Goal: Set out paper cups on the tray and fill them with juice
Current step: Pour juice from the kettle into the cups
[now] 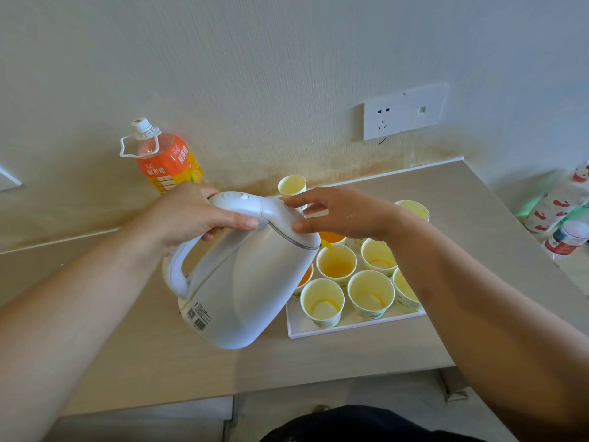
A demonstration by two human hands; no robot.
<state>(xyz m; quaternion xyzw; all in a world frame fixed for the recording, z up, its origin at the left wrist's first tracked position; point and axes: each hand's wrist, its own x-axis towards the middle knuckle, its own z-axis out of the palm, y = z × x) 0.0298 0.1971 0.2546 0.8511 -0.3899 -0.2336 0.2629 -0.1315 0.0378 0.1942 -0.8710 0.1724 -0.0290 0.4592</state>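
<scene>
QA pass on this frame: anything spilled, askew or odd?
No spill visible. Oddity: juice streams from a white electric kettle, not the juice bottle, into a cup on the tray. Yellow-brown staining marks the wall behind the tray.

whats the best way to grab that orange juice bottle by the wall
Take the white carry loop at the neck of the juice bottle, coming from above and the left. The bottle stands by the wall, the loop sticks out on its left, and the left hand holding the kettle blocks its lower body.
</scene>
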